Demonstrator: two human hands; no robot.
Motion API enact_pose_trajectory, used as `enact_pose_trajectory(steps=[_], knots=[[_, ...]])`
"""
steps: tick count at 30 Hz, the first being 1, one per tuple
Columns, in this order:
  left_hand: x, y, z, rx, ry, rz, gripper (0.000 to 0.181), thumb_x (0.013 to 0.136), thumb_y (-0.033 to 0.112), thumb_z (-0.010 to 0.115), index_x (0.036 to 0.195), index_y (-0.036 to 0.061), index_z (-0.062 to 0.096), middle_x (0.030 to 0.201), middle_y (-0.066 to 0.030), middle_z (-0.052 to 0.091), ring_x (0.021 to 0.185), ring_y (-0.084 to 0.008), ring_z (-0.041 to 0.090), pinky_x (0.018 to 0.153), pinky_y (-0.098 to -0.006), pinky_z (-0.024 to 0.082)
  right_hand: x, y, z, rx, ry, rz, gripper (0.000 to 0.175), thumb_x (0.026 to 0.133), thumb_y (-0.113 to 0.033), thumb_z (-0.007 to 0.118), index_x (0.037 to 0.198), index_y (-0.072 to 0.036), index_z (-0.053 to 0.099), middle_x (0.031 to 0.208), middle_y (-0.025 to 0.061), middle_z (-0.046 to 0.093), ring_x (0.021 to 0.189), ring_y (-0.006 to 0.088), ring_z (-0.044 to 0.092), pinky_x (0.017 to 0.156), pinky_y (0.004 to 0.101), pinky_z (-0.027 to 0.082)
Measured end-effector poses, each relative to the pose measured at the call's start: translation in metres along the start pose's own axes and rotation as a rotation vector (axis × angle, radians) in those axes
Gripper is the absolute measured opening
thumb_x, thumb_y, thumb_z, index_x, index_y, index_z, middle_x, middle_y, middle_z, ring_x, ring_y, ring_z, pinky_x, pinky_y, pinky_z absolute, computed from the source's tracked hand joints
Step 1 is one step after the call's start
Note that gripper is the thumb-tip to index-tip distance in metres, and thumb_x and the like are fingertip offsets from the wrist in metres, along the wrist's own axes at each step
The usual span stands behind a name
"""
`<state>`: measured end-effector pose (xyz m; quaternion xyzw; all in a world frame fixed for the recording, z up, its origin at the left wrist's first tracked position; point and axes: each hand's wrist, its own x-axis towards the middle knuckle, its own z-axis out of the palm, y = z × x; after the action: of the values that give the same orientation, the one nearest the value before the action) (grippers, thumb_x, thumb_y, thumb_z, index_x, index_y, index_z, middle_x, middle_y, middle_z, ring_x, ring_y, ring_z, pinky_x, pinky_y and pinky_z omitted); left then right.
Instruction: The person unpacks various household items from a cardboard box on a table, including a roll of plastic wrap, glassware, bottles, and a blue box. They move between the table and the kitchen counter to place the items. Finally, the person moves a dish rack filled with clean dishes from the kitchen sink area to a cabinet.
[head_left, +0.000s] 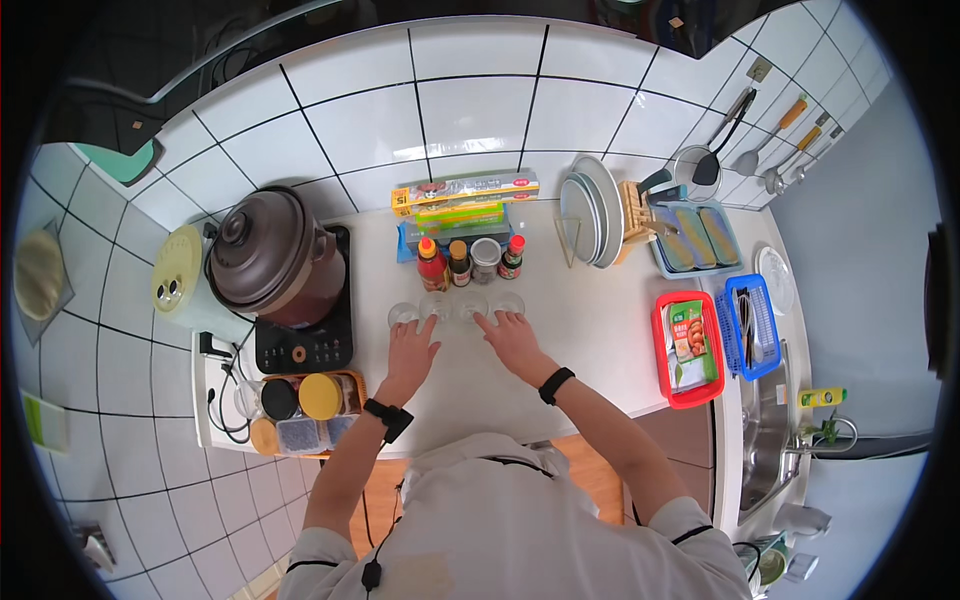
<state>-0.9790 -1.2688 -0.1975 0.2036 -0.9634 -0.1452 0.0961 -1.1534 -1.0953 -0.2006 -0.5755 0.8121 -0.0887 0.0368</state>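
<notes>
Several small clear glass bowls, among them a left one (403, 313) and a right one (509, 303), stand in a row on the white countertop (465, 382). My left hand (410, 352) is palm down with fingers apart, its fingertips at the near rims of the two left bowls. My right hand (519, 351) is spread the same way, fingertips at the two right bowls. Whether the fingertips touch the glass cannot be made out. Directly behind the bowls stand a red sauce bottle (432, 266), a dark bottle (459, 264), a lidded jar (486, 261) and a red-capped bottle (511, 259).
Left is a brown lidded pot (274, 259) on an induction cooker (304, 349), with a basket of jars (322, 397) nearer me. On the right are plates (592, 210), a knife block (636, 214), a red basket (686, 397), a blue basket (750, 326) and a sink (761, 450).
</notes>
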Motion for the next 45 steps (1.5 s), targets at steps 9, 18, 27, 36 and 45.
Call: enact_pose_trajectory(steps=[9,18,27,36,45], knots=[[0.025,0.008,0.029,-0.163,0.151,-0.036,0.028,0.092,0.026,0.069,0.105,0.0037,0.059,0.091,-0.0199,0.064,0.09,-0.0402,0.06,0.09,-0.0485,0.042,0.012,0.027,-0.004,-0.098,-0.007,-0.052,0.024,0.083,-0.007,0.065,0.107,-0.008,0.063,0.096,0.0099,0.065,0.095,0.0272,0.068,0.079,0.0372,0.056],[0.039,0.012,0.028,-0.153,0.189,0.045,0.031,0.091,0.027,0.07,0.109,0.0039,0.061,0.091,-0.0196,0.063,0.093,-0.0388,0.06,0.092,-0.0481,0.042,0.02,0.042,-0.004,-0.056,-0.019,0.067,0.044,0.084,-0.004,0.059,0.128,-0.008,0.056,0.096,0.0109,0.065,0.09,0.0298,0.067,0.078,0.0404,0.055],[0.037,0.003,0.028,-0.145,0.152,0.089,0.033,0.091,0.022,0.068,0.118,0.004,0.061,0.092,-0.0175,0.063,0.096,-0.0377,0.06,0.097,-0.0478,0.042,0.002,0.042,-0.02,-0.174,0.039,-0.023,0.078,0.083,-0.004,0.06,0.155,-0.009,0.032,0.083,0.0078,0.066,0.08,0.0265,0.068,0.083,0.0371,0.051],[0.03,0.011,0.025,0.0,0.179,0.103,0.044,0.089,0.02,0.071,0.128,0.0058,0.057,0.111,-0.0198,0.06,0.111,-0.0386,0.055,0.11,-0.0547,0.034,0.002,0.033,-0.021,-0.369,0.063,0.043,0.075,0.087,-0.008,0.06,0.156,-0.009,0.031,0.102,0.0112,0.066,0.107,0.028,0.062,0.106,0.044,0.043],[-0.006,0.052,-0.019,-0.226,0.24,0.063,0.045,0.088,0.019,0.071,0.129,0.0072,0.057,0.124,-0.0201,0.057,0.117,-0.0386,0.055,0.106,-0.0518,0.039,-0.102,-0.004,-0.039,0.135,0.075,0.056,0.037,0.089,-0.021,0.068,0.123,-0.01,0.06,0.113,0.0097,0.064,0.117,0.0287,0.056,0.11,0.0522,0.035]])
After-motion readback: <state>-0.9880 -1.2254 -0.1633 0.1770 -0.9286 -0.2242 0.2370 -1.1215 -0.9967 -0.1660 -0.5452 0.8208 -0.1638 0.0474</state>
